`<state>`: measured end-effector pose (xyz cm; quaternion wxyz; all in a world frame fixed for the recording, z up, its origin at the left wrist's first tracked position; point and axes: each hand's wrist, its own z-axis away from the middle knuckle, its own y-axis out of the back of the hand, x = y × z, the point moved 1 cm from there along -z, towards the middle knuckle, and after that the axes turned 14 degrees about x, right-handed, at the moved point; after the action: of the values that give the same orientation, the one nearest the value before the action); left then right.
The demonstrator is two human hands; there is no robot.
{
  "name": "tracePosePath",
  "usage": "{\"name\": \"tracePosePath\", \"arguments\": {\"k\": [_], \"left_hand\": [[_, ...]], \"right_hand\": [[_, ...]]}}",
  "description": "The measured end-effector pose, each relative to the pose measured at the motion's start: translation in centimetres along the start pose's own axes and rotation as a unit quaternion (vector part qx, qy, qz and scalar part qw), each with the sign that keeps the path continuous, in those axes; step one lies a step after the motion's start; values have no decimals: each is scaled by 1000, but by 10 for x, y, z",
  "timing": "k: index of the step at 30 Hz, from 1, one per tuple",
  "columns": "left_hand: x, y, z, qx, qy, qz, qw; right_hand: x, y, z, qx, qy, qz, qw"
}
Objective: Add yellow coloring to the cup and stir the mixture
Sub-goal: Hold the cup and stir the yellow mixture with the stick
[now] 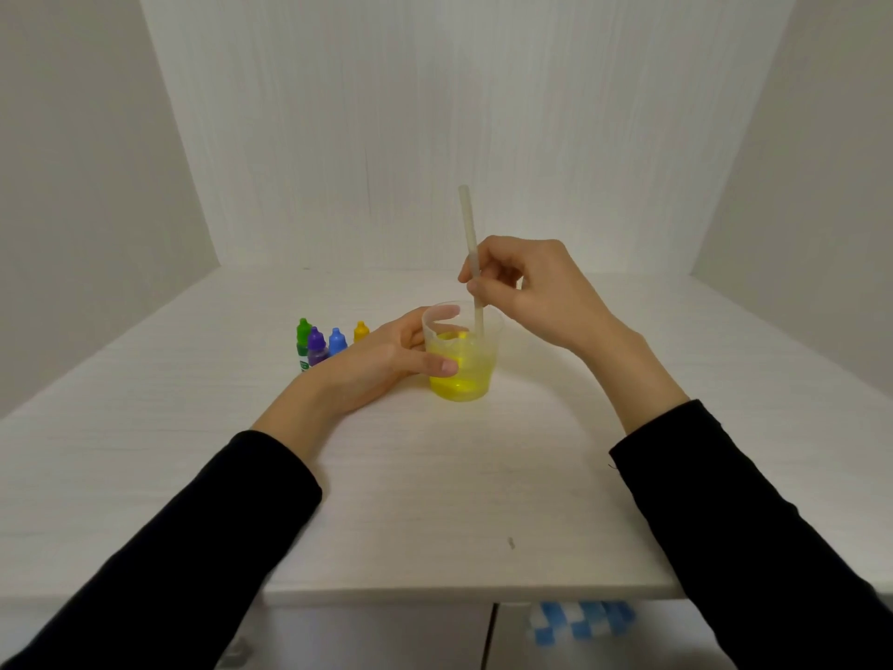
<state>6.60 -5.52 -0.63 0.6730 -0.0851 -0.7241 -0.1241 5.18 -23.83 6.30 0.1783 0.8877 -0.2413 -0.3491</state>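
Your left hand (386,360) gripped the cup (463,353) of yellow liquid at mid-tabletop (435,500). Your right hand (536,287) pinched the straw (469,234), its lower end inside the cup. Four dropper bottles (328,343) stood at the cup's nine o'clock.
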Motion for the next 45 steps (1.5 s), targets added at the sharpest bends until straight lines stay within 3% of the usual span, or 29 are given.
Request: {"name": "tracePosePath", "arguments": {"k": [6,14,26,33,45], "left_hand": [[1,0,0,-11,-12,-8,1000],[0,1,-1,-8,-10,-16,1000],[0,-1,0,-6,-4,8,1000],[1,-1,0,-5,5,6,1000],[-1,1,-1,-8,3,3,1000]], "right_hand": [[-3,-12,2,17,-16,-70,997],[6,-27,1,44,-27,-80,995],[18,-17,-4,44,36,56,997],[17,-2,-6,39,29,92,995],[1,1,1,26,-14,-16,999]]}}
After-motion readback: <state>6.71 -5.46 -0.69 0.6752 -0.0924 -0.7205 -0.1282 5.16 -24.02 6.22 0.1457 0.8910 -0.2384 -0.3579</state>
